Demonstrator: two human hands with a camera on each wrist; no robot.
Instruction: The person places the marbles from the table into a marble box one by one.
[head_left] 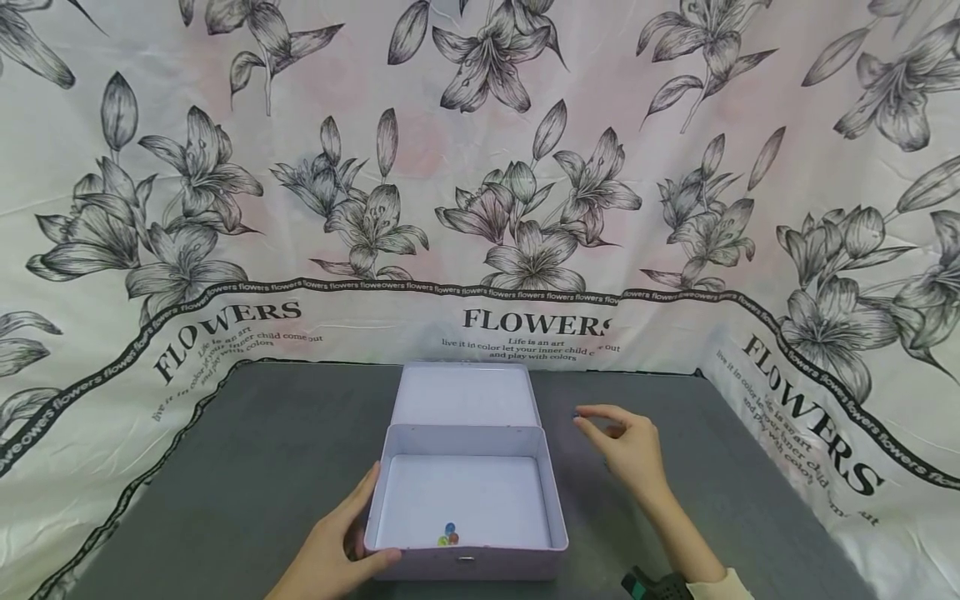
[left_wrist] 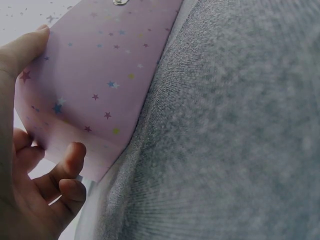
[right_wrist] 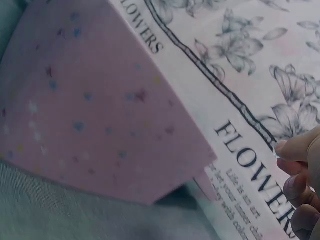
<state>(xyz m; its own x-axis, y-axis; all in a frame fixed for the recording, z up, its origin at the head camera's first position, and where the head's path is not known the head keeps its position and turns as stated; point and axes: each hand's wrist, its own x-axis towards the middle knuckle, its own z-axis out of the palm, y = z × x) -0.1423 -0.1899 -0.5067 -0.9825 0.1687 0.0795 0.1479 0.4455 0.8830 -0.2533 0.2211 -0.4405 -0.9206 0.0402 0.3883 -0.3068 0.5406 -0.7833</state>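
Observation:
An open pastel metal box [head_left: 467, 563] with a star print stands on the grey table, its hinged lid [head_left: 467, 394] tipped back. My left hand [head_left: 333, 542] holds the box by its front left corner, the thumb on the front rim and the fingers along the left side. In the left wrist view that hand [left_wrist: 37, 165] shows some fingers curled beside the box wall. Inside, near the front wall, lies a small cluster of coloured beads [head_left: 450, 528]. To the right of the box, my right hand [head_left: 630, 446] is raised, pinching a small dark bead [head_left: 576, 414] between thumb and forefinger.
Grey cloth [head_left: 285, 450] covers the table around the box. A white floral curtain [head_left: 525, 192] hangs behind and along both sides. A dark band [head_left: 656, 585] sits at the right wrist.

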